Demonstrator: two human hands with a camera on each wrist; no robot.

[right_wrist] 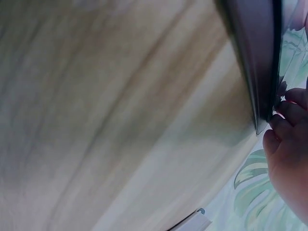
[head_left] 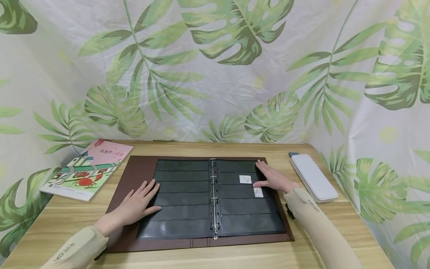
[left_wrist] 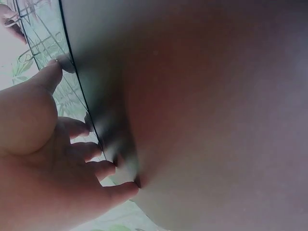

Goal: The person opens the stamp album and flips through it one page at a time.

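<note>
A brown ring-bound stamp album lies open on the table, its black pages divided into clear strip pockets. Metal rings run down the middle. Two small stamps sit in the right page: an upper stamp and a lower stamp, the latter close under my right thumb. My left hand rests with spread fingers across the left page's outer edge and the brown cover. Over the right page's upper outer edge lies my right hand, fingers extended. Neither hand grips anything.
A picture book with a red crab lies left of the album. On the right is a white oblong case with a dark tab. The wooden table meets a leaf-patterned cloth behind and at the sides.
</note>
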